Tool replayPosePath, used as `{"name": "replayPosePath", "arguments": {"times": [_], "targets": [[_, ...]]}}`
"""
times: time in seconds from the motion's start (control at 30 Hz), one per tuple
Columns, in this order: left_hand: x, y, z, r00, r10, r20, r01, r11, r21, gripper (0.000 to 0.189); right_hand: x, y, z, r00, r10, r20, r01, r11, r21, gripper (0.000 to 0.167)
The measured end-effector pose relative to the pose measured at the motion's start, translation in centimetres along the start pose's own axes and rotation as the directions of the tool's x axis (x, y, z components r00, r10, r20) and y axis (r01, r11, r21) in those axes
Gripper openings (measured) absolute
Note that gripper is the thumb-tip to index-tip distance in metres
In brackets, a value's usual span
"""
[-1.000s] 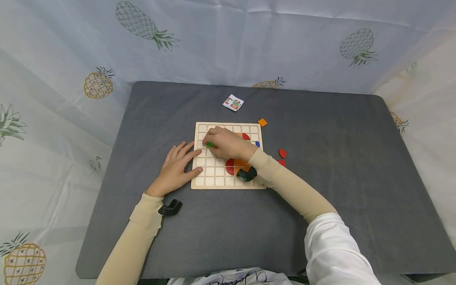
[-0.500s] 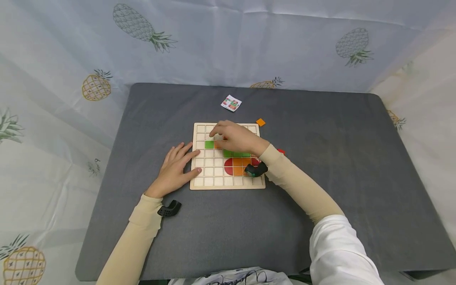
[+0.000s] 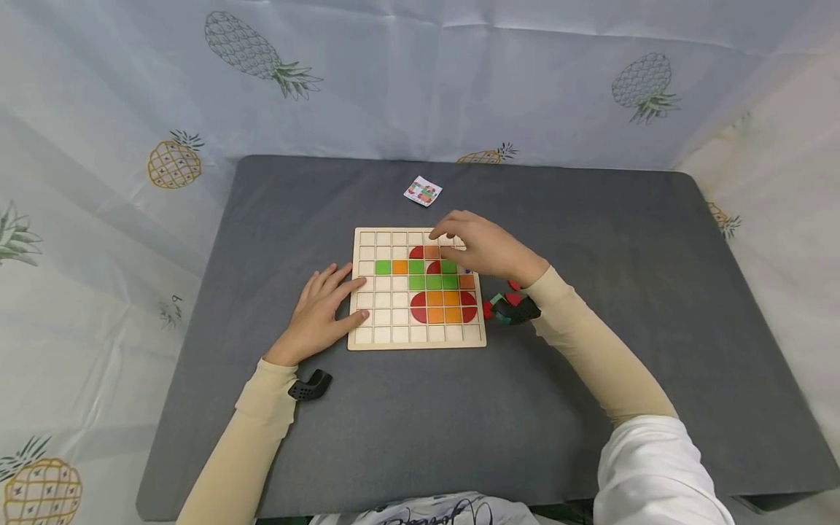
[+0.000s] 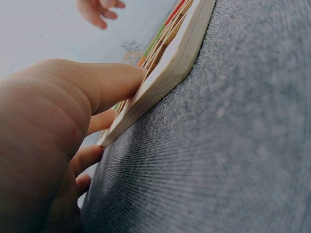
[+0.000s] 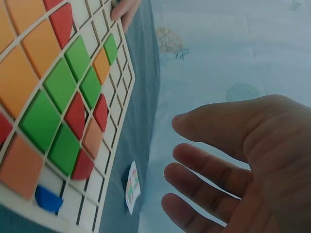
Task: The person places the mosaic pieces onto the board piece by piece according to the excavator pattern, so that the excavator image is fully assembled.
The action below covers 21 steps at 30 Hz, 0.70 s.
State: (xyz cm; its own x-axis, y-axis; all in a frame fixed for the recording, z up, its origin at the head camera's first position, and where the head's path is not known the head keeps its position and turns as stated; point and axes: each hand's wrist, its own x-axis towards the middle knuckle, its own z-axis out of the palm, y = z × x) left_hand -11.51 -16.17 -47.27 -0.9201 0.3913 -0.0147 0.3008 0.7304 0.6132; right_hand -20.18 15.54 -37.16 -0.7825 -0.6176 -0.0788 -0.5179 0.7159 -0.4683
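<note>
A square wooden grid board (image 3: 420, 346) lies on the grey table. Its cells hold red, orange and green tiles, among them a lone green square (image 3: 383, 267) beside an orange square (image 3: 399, 267). My left hand (image 3: 321, 313) rests with spread fingers on the board's left edge; in the left wrist view its thumb (image 4: 119, 83) touches the rim. Over the board's upper right my right hand (image 3: 488, 244) hovers, fingers loosely bent, nothing held in the right wrist view. Below it in that view, a small blue piece (image 5: 48, 199) sits in a cell near the edge.
Several loose red pieces (image 3: 514, 299) lie right of the board, partly behind the black wrist device (image 3: 521, 311). A small printed card (image 3: 423, 191) lies beyond the board's far edge. A pineapple-patterned curtain (image 3: 367, 87) hangs behind the table.
My right hand has let go of the green square, which now lies flat in its cell, and has moved right across the board. The loose orange tile at the upper right is now hidden.
</note>
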Motion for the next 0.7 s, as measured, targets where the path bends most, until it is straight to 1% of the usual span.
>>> {"name": "replayPosePath", "arguments": {"times": [0.1, 0.33, 0.43, 0.57, 0.7], "targets": [[0.0, 0.0, 0.0, 1.000, 0.000, -0.001, 0.000, 1.000, -0.004, 0.063, -0.8, 0.8, -0.4, 0.999, 0.028, -0.018, -0.028, 1.000, -0.001, 0.031], [0.0, 0.0, 0.1, 1.000, 0.000, 0.000, 0.000, 1.000, -0.010, 0.064, -3.0, 2.8, -1.1, 0.992, 0.103, -0.077, -0.099, 0.994, 0.054, 0.030], [0.1, 0.0, 0.1, 1.000, -0.003, 0.000, 0.003, 1.000, -0.012, 0.064, -4.1, 3.8, -1.2, 0.988, 0.123, -0.089, -0.118, 0.991, 0.059, 0.029], [0.0, 0.0, 0.1, 1.000, -0.003, 0.001, 0.003, 1.000, -0.012, 0.064, -5.7, 5.0, -1.3, 0.985, 0.154, -0.074, -0.149, 0.986, 0.072, 0.030], [0.0, 0.0, 0.1, 1.000, -0.001, 0.001, 0.001, 1.000, -0.014, 0.064, -6.9, 6.0, -1.2, 0.978, 0.208, -0.020, -0.206, 0.976, 0.074, 0.033]]}}
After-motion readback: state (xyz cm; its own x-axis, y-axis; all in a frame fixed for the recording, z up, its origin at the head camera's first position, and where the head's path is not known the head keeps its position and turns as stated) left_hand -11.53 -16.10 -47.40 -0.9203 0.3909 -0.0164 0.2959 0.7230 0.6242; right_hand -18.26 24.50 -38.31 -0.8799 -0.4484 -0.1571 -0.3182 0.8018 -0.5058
